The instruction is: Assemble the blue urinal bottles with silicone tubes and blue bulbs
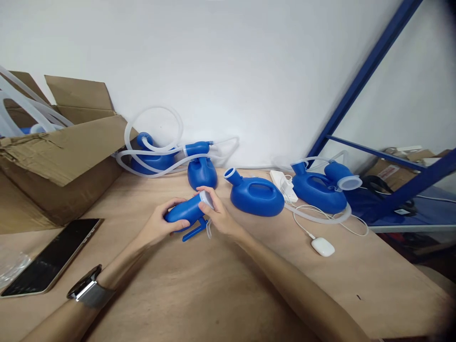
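At the far left a torn cardboard box (60, 156) holds clear tubing (21, 104), cut off by the frame, and a dark tablet (53, 256) lies on the plywood table (221, 294). The left hand (160, 221), a watch (85, 285) on its wrist, curls closed around a blue plastic bottle (185, 211) over the table, while the right hand (219, 213) pinches its translucent rim (207, 199) between thumb and fingers, hiding how rim meets neck. A blue bracket (194, 232) shows below, partly hidden. Behind and rightward sit four more blue bottles (153, 161) (202, 175) (254, 197) (318, 192), tubing-wrapped in places, then a white power strip (283, 186) and a small white oval object (322, 247), hard to make out
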### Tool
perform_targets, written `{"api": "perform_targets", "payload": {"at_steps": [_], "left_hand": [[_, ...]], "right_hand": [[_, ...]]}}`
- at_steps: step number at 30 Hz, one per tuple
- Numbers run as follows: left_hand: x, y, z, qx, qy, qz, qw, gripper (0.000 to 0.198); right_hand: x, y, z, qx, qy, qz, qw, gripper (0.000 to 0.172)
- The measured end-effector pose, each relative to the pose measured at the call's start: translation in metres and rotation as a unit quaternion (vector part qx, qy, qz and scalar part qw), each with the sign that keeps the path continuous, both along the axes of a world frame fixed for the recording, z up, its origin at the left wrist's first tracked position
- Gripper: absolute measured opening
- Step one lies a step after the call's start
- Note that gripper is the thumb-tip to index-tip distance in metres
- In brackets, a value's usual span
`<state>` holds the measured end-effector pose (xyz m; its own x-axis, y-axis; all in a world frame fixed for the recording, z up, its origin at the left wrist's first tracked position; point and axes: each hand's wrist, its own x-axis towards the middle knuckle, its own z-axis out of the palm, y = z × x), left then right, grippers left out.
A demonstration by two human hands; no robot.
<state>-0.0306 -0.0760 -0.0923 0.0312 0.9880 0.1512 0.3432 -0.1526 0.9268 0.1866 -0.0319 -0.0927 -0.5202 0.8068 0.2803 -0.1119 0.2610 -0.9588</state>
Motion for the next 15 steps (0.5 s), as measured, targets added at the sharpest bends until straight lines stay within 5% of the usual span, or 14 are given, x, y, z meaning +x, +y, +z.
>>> {"api": "perform_targets", "payload": {"at_steps": [8, 15], "left_hand": [[0.002, -0.004, -0.001, 0.047, 0.011, 0.012, 0.999, 0.055], [0.009, -0.011, 0.015, 0.035, -0.030, 0.006, 0.999, 0.054]], "right_hand": [[-0.001, 0.000, -0.011, -0.010, -0.005, 0.010, 1.000, 0.042], [0.003, 0.003, 0.007, -0.001, 0.020, 0.086, 0.996, 0.044]]}}
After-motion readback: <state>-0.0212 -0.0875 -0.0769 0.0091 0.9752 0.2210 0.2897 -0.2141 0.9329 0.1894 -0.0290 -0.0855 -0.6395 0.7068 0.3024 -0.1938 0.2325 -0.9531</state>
